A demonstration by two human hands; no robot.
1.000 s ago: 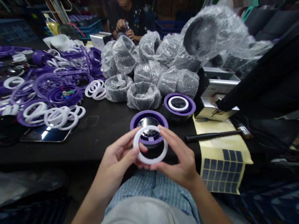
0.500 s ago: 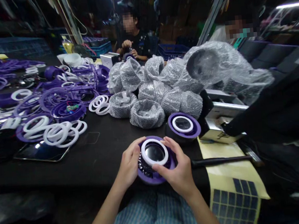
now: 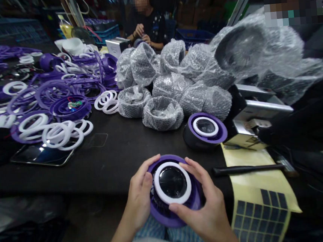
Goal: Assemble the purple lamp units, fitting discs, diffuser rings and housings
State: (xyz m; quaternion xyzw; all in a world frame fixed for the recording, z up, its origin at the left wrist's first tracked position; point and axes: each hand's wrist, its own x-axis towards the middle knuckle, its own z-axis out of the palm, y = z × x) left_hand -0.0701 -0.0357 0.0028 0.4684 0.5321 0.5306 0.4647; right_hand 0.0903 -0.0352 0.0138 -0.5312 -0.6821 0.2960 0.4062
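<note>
The left hand (image 3: 140, 198) holds the purple housing (image 3: 168, 221) with curved fingers; the right hand (image 3: 209, 199) grips the white ring (image 3: 157, 184). Right of its fingers lies a hammer (image 3: 250, 169).

At the near edge of the bench (image 3: 120, 164), the left hand (image 3: 140, 198) holds a purple unit (image 3: 166, 220); the right hand (image 3: 207, 203) grips its white ring (image 3: 187, 179). Rightward lies a hammer (image 3: 247, 169), leftward a phone (image 3: 53, 157).
</note>
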